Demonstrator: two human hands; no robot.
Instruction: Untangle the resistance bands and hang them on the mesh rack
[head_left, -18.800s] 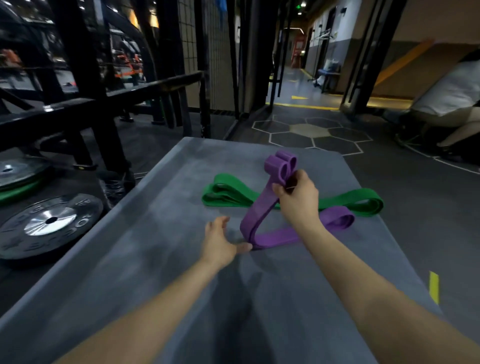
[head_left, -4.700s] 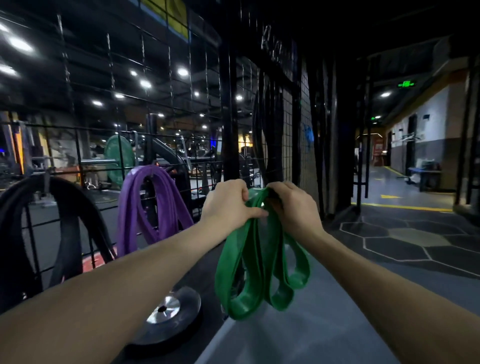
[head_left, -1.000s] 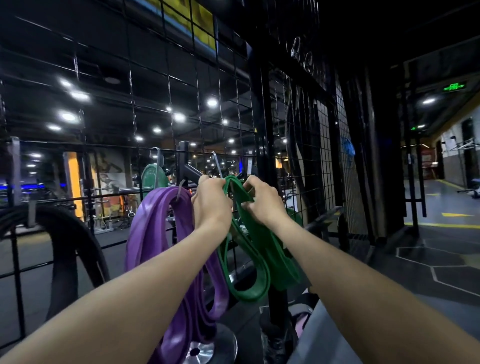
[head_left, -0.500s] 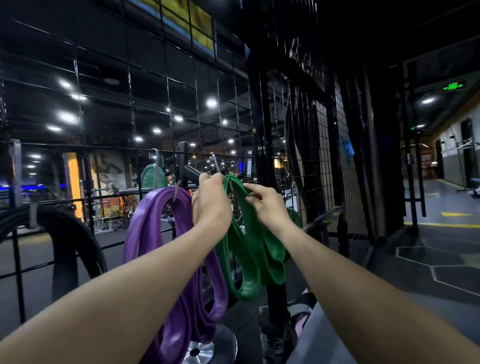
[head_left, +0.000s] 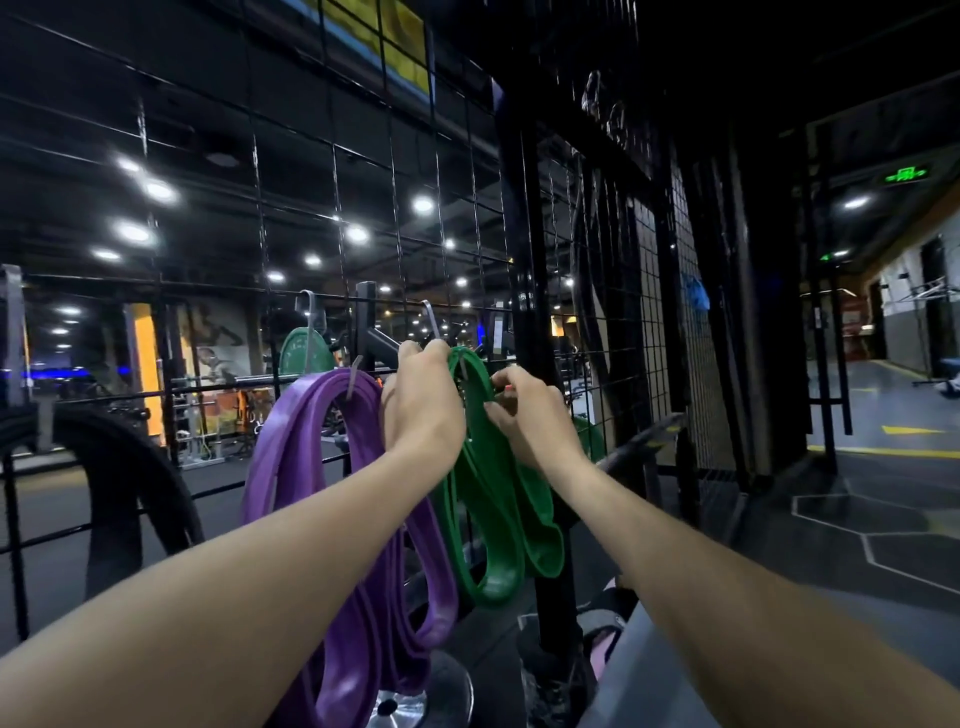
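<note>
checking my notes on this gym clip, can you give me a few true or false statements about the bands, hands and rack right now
1. The purple band hangs from a hook on the mesh rack. True.
2. Both hands are on the purple band. False: the left hand and the right hand both hold the green band.
3. The green band lies flat on a table. False: it is held up at the rack, with its loops hanging down.
4. The green band is to the right of the purple band. True.
5. A black band hangs to the left of the purple one. True.
</note>
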